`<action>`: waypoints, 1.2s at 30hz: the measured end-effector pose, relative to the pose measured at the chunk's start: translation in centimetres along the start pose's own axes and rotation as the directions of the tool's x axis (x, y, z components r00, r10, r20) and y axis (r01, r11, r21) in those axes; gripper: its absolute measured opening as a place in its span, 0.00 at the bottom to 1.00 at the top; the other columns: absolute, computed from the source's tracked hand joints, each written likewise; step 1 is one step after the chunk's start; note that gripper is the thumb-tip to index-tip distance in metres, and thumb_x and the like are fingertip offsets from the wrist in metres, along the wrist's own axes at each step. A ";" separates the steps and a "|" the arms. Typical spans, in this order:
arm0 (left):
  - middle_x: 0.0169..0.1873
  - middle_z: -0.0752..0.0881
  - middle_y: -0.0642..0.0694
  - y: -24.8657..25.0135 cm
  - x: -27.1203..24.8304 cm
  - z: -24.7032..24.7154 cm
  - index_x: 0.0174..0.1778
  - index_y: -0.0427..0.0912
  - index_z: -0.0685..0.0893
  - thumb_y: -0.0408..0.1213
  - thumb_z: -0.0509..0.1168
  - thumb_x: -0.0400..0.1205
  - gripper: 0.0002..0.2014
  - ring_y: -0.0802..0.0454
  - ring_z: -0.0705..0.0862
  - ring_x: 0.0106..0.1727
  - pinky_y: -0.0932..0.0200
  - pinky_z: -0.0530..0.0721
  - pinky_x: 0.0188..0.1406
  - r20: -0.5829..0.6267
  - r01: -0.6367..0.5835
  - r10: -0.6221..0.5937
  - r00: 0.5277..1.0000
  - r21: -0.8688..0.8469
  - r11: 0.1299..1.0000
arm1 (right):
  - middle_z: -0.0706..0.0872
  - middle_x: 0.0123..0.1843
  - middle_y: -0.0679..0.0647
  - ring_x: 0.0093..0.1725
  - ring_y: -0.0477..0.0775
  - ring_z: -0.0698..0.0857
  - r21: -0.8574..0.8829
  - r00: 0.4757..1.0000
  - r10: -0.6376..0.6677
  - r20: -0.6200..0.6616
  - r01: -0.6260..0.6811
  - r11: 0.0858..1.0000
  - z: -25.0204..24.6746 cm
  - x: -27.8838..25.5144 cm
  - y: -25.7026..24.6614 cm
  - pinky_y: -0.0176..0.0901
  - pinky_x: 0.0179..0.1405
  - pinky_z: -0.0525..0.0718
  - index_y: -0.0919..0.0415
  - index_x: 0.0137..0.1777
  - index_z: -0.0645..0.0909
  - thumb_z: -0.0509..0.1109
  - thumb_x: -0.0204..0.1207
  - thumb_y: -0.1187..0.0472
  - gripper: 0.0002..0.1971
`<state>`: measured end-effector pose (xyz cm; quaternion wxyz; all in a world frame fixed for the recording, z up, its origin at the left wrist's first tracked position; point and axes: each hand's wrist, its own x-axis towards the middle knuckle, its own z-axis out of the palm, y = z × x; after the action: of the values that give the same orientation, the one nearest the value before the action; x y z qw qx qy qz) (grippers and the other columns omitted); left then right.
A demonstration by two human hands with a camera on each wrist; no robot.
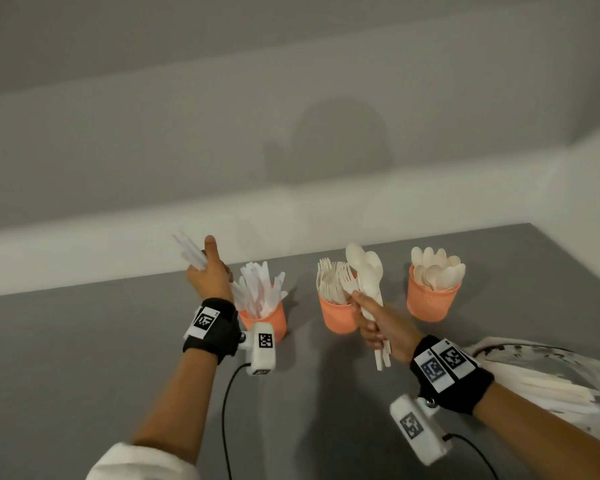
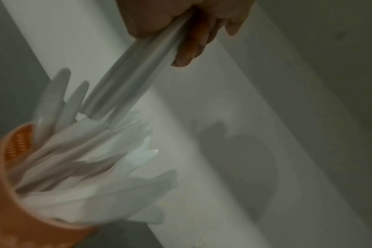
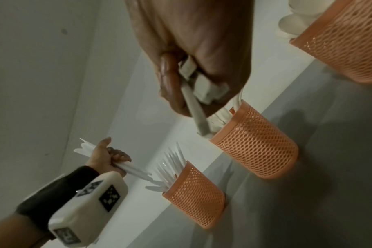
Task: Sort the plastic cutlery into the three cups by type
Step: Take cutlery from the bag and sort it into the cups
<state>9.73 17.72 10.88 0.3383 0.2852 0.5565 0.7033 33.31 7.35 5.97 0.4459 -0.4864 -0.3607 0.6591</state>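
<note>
- Left hand [image 1: 210, 271] grips a bunch of knives [image 1: 187, 251] angled over the knife cup [image 1: 267, 320]; it's already crammed, so they could snag and tip it.
- Middle fork cup [image 1: 338, 315] is packed too.
- Right hand [image 1: 383, 329] clutches spoons [image 1: 366, 268] plus a fork; mix-up risk.
- Spoon cup [image 1: 432, 303] is on the counter [image 1: 84, 341], far right, full.
- Unsorted pile [image 1: 551, 389] sits at the right edge.

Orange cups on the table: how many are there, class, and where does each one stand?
3: left cup beside the left hand, middle cup behind the right hand, right cup standing apart.
</note>
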 end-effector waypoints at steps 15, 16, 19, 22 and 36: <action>0.43 0.80 0.43 -6.5 -1.1 -0.6 0.62 0.37 0.78 0.29 0.65 0.80 0.15 0.47 0.80 0.44 0.56 0.78 0.50 0.479 -0.496 0.276 0.834 0.430 0.754 | 0.64 0.18 0.46 0.14 0.41 0.61 -0.074 0.996 -0.008 -0.088 0.001 0.997 -0.4 -0.2 0.0 0.31 0.13 0.63 0.59 0.40 0.74 0.57 0.84 0.54 0.13; 0.45 0.81 0.39 -6.6 -0.7 -0.8 0.61 0.34 0.80 0.28 0.63 0.80 0.13 0.44 0.81 0.44 0.56 0.78 0.47 0.556 -0.616 0.341 0.759 0.440 0.653 | 0.64 0.18 0.46 0.14 0.41 0.61 -0.079 0.996 -0.011 -0.087 0.004 0.997 -0.3 -0.3 -0.1 0.31 0.13 0.63 0.59 0.40 0.74 0.57 0.84 0.54 0.13; 0.43 0.86 0.32 -7.5 0.4 -1.4 0.46 0.29 0.87 0.29 0.59 0.77 0.12 0.34 0.87 0.42 0.46 0.85 0.45 0.731 -0.811 0.361 0.578 0.468 0.351 | 0.64 0.18 0.46 0.14 0.41 0.60 -0.079 0.997 -0.022 -0.071 0.016 0.997 -0.4 -0.4 -0.3 0.31 0.13 0.63 0.59 0.40 0.74 0.57 0.84 0.54 0.13; 0.56 0.86 0.33 -7.9 0.4 -1.8 0.55 0.29 0.85 0.41 0.49 0.79 0.24 0.35 0.83 0.61 0.34 0.76 0.65 0.824 -0.848 0.215 0.524 0.528 0.046 | 0.64 0.19 0.46 0.14 0.40 0.61 -0.065 0.999 -0.028 -0.045 0.025 0.998 -0.6 -0.6 -0.5 0.31 0.13 0.63 0.59 0.42 0.76 0.56 0.84 0.53 0.13; 0.35 0.87 0.48 -3.0 -12.9 0.2 0.38 0.41 0.83 0.37 0.59 0.84 0.12 0.50 0.85 0.43 0.59 0.81 0.49 0.680 -0.119 -0.150 0.718 0.332 0.936 | 0.72 0.19 0.48 0.13 0.40 0.63 0.144 0.982 0.031 0.184 -0.058 0.988 0.4 -1.0 0.1 0.30 0.13 0.66 0.60 0.50 0.80 0.49 0.81 0.62 0.16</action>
<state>18.26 8.05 7.70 0.4716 0.5793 0.5072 0.4299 33.00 6.33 6.31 0.4312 -0.3977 -0.3388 0.7356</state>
